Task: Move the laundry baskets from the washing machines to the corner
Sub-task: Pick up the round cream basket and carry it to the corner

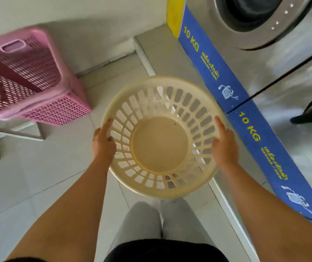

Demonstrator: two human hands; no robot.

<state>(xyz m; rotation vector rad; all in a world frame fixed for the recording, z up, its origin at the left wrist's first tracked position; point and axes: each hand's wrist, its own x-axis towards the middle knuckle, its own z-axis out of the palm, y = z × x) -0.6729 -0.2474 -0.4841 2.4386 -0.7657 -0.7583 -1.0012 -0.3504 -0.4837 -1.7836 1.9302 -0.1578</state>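
I hold a round cream laundry basket [160,140] in front of me above the tiled floor, and it is empty. My left hand [103,142] grips its left rim and my right hand [224,146] grips its right rim. A pink rectangular laundry basket [24,76], also empty, stands to the far left near the wall corner, apart from the cream one.
Steel washing machines [276,59] with blue "10 KG" strips stand on a raised step along the right. A white metal frame [9,133] lies on the floor under the pink basket. My legs in grey trousers [151,224] are below the basket. Grey floor tiles [37,176] spread to the left.
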